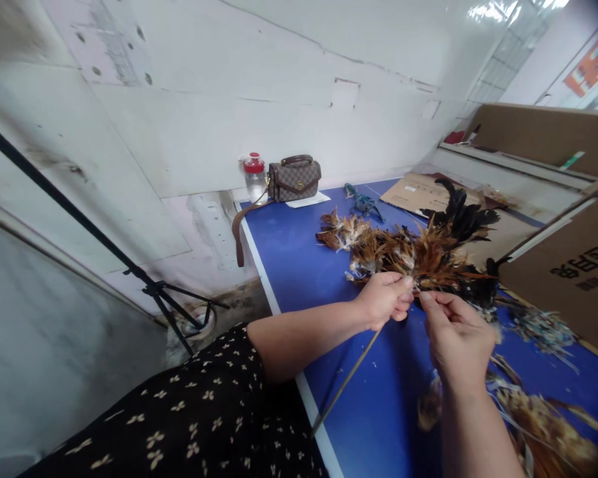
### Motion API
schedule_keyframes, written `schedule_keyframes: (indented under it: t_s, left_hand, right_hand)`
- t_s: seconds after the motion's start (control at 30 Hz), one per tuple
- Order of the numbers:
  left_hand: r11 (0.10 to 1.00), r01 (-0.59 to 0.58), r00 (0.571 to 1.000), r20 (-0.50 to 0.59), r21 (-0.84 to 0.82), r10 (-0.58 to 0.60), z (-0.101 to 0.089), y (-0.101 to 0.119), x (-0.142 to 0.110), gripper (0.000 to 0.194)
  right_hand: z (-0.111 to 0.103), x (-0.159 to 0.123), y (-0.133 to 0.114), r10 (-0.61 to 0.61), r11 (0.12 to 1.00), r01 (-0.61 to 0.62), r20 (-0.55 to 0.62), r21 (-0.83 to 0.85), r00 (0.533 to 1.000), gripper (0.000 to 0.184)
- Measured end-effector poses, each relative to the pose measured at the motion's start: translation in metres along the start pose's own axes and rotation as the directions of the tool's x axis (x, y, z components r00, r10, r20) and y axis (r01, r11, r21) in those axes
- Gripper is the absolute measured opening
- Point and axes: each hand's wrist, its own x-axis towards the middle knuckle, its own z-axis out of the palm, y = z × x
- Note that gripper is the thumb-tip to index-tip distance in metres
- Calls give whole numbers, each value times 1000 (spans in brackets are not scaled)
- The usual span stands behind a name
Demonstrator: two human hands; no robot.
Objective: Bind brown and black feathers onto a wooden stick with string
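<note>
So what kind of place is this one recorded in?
Probably a small craft workshop: a blue tabletop against a bare white wall carries a heap of brown and black feathers, flattened brown cardboard boxes stand alongside, and both hands work the feathers on a thin stick.

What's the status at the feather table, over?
Left hand pinching the feathers on a thin stick. Right hand at the same spot. Loose feather pile beside right forearm.

We see a bunch of brown and black feathers (428, 255) bound at the top of a thin stick (346, 382), which slants down toward the near edge above the blue table; feathers fan outward.
</note>
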Motion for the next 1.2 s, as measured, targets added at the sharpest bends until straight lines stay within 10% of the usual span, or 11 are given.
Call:
schedule_keyframes:
  t_s: [0.4,1.2]
  left_hand:
    - [991,135,954,269,-1,-130,-5,-3,-1,69]
    - [979,200,954,236,-36,-186,-3,5,-4,49]
  right_hand:
    - [-9,9,-5,339,832,-395,206,389,918,73]
    - [-12,12,1,277,868,-331,192,370,941,56]
